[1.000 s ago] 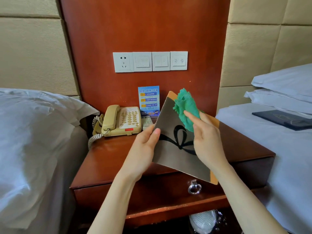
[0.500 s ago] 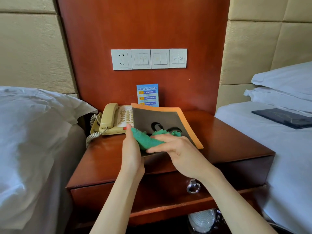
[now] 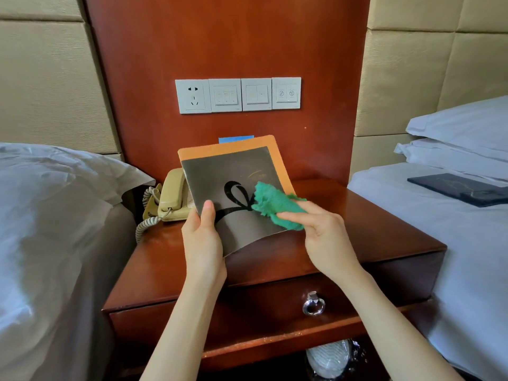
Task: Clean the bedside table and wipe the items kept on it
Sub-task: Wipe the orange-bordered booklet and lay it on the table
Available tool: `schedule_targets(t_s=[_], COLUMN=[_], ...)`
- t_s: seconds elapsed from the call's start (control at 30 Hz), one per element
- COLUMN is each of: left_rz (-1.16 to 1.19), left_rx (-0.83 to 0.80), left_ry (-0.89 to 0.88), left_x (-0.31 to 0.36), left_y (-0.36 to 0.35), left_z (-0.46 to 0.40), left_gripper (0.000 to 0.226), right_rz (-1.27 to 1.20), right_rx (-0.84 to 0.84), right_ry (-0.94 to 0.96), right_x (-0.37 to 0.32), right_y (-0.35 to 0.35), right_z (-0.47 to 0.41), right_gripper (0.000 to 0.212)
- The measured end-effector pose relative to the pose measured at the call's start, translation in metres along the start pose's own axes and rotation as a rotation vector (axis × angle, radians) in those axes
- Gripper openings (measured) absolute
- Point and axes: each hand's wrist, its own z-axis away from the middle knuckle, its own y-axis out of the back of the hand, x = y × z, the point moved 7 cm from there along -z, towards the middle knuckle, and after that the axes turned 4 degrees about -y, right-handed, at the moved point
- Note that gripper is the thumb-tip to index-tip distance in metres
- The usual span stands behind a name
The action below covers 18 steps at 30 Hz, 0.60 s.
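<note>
Left hand [image 3: 203, 240] holds a booklet [image 3: 231, 188] by its lower left corner, thumb laid across the grey cover, fingers hidden behind. The booklet has an orange border along its top and right edges and a black bow design at centre; it is lifted above the bedside table [image 3: 357, 229], tilted back with the cover facing the camera, and its lower edge bends slightly. Right hand [image 3: 324, 232] grips a crumpled green cloth [image 3: 275, 207], fingers curled round it, index finger stretched along its lower side. The cloth is pressed against the right part of the cover, just beside the bow. A beige telephone [image 3: 173, 196] sits at the back left of the tabletop, partly hidden by the booklet, its coiled cord [image 3: 145, 224] hanging over the left edge. The top strip of a blue card [image 3: 235, 139] shows above the booklet, against the wood wall panel. A row of white switches and a socket [image 3: 237, 95] is mounted on the panel above. The drawer front below carries a metal ring pull [image 3: 313, 305]. Beds with white linen flank the table; a dark folder [image 3: 464, 188] lies on the right bed.
</note>
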Motion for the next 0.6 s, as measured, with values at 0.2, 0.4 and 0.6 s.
schedule_targets(t_s=[0.2, 0.4, 0.6], left_rz=[-0.182, -0.295, -0.229], left_rx=[-0.252, -0.582, -0.442], left_ry=[-0.100, -0.014, -0.075], left_x=[0.009, -0.006, -0.006], left_y=[-0.020, -0.039, -0.040], left_z=[0.006, 0.019, 0.020], left_gripper=[0.029, 0.024, 0.026], right_rz=[0.080, 0.171, 0.294], right_rx=[0.145, 0.202, 0.092], right_ry=[-0.082, -0.016, 0.061], right_x=[0.003, -0.007, -0.019], right_y=[0.010, 0.021, 0.008], right_z=[0.000, -0.005, -0.003], right_gripper=[0.056, 0.056, 0.060])
